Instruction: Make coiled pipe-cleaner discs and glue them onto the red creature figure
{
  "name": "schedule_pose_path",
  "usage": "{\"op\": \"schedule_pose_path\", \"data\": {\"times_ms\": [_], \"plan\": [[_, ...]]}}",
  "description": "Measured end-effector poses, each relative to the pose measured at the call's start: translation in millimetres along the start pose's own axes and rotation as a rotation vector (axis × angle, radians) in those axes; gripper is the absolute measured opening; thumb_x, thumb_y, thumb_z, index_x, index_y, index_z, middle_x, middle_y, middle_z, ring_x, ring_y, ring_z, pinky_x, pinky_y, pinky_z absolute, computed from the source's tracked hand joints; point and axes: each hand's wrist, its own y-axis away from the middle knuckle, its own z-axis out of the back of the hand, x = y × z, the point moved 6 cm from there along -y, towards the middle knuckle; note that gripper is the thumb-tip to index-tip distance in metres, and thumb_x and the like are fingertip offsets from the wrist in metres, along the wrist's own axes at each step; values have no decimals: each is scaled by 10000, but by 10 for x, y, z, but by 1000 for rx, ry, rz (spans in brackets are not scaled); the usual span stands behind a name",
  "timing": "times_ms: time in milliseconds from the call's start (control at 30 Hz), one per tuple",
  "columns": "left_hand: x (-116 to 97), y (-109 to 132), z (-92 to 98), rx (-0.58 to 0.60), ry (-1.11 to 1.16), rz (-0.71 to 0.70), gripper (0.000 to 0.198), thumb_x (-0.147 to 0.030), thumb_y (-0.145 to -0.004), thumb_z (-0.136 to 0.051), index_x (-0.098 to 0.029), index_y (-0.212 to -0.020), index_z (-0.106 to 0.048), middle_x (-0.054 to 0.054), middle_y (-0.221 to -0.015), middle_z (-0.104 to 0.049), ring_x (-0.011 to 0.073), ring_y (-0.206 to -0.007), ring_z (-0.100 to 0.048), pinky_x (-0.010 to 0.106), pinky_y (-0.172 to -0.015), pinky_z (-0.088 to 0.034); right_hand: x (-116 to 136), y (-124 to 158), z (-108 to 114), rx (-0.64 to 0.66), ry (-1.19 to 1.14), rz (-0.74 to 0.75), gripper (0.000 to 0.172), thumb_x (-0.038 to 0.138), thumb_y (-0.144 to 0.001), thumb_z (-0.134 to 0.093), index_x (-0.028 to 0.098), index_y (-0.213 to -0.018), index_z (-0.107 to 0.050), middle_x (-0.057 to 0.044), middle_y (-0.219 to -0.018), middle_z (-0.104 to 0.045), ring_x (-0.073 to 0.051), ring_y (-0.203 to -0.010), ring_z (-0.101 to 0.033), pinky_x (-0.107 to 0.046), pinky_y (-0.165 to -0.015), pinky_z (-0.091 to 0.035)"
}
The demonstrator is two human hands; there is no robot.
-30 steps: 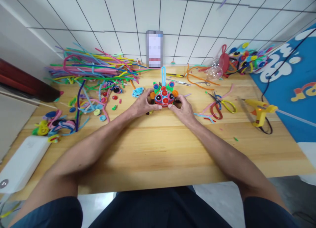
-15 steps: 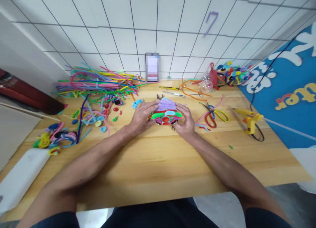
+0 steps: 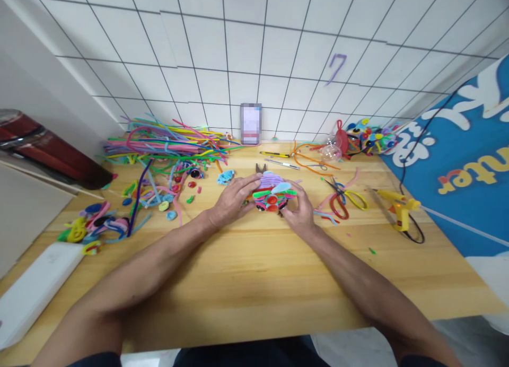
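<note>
L hand point(image 3: 234, 198) & R hand point(image 3: 301, 210) fingers point(image 3: 247, 185) gripping multicol. toy point(image 3: 272, 196); purple "7" point(image 3: 338, 68) on wall point(image 3: 286, 43); blue panel point(image 3: 429, 213) ltrs point(image 3: 491, 91) partly cropped

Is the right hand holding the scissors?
No, the scissors lie on the table while the right hand grips the pipe-cleaner figure.

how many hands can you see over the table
2: the left hand holds the left side of the colorful pipe-cleaner craft, and the right hand holds its right side. No others show.

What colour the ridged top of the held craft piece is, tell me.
Light purple: the ridged top of the craft piece shows best in the head view.
</note>
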Motion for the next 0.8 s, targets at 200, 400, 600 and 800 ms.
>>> {"op": "schedule_pose_path", "data": {"times_ms": [200,400,600,800], "plan": [[-2,78,-12,-75,-11,-60,675,-234,-936,-742,-322,-1523,-421,176,-1473,-624,293,-1357,-634,462,-1030,-573,35,9,12,26,7,87,641,182,-883,-715,355,-1463,-501,-90,-1423,-664,-303,-1328,-644,-565,-1106,-554],[10,86,-29,-87,69,11,615,-242,-932,-738,-326,-1480,-470,166,-1474,-603,301,-1357,-624,512,-1063,-566,102,12,50,21,54,114,616,217,-885,-721,348,-1452,-517,-104,-1396,-675,-322,-1294,-663,-596,-1087,-571],[222,19,-210,20,699,587,548,-382,-881,-808,-280,-1360,-561,110,-1245,-713,267,-1076,-739,443,-940,-622,129,32,54,7,-84,6,656,297,-919,-654,306,-1541,-444,-147,-1501,-578,-349,-1368,-593,-594,-1083,-568],[363,25,-249,14,1049,891,754,-447,-606,-984,-277,-1249,-629,20,-1037,-759,214,-902,-752,342,-817,-626,240,78,21,56,-298,-65,604,461,-972,-577,319,-1540,-425,-138,-1522,-550,-311,-1224,-665,-546,-1021,-592]]}}
